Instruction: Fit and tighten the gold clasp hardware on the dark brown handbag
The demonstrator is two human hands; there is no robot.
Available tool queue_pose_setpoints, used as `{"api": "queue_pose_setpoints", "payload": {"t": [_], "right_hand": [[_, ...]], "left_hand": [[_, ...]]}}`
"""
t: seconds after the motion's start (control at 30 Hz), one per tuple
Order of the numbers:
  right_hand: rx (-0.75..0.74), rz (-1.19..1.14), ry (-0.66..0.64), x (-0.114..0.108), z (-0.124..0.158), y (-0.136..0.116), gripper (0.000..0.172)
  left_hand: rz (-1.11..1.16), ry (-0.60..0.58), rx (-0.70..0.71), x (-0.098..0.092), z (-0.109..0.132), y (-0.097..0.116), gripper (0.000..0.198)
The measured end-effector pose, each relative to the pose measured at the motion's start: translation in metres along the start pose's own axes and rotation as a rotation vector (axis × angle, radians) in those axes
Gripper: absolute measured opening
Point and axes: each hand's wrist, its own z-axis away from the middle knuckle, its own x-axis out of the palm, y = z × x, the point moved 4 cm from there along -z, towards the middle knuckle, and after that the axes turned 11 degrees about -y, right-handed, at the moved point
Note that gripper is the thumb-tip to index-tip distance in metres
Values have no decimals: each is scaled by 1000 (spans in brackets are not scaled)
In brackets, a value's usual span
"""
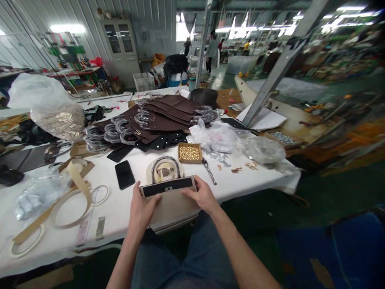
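A beige handbag (174,206) with a dark strip and a small metal clasp along its top edge sits at the table's front edge, over my lap. My left hand (143,205) grips its left side, thumb on the front panel. On the right side my right hand (203,194) holds it the same way, fingers behind the edge. Just beyond the bag stands a dark curved handle (164,159) in clear wrap, with tape rolls showing inside its arc. A cardboard box of gold studs (189,153) lies behind, and a metal hand tool (209,171) rests near my right hand.
Left of the bag are a black phone (124,175) and loops of tan tape (70,207). Stacked brown bag panels (166,111) with wrapped handles fill the table's middle. Plastic bags (211,137) and small gold parts (251,165) lie to the right. A slanted metal post (281,61) rises behind.
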Motion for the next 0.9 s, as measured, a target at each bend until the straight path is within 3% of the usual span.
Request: {"api": "queue_pose_setpoints", "payload": {"t": [0.1, 0.3, 0.5, 0.6, 0.7, 0.8, 0.9], "right_hand": [[-12, -177, -64, 8, 21, -2, 53], [-27, -497, 21, 26, 47, -7, 60], [-80, -563, 198, 29, 81, -35, 62], [-193, -479, 351, 17, 86, -47, 60], [-323, -366, 429, 8, 80, -55, 50], [-377, -335, 317, 19, 80, -61, 42], [-389, -306, 83, 52, 91, -68, 33]], "left_hand": [[81, 16, 54, -6, 15, 12, 95], [-170, 231, 266, -18, 36, 43, 93], [-317, 402, 489, -26, 102, 83, 79], [-266, 342, 530, -8, 133, 94, 75], [-166, 188, 519, 19, 147, 95, 74], [17, 6, 459, 39, 149, 89, 98], [215, -73, 373, 44, 153, 78, 124]]}}
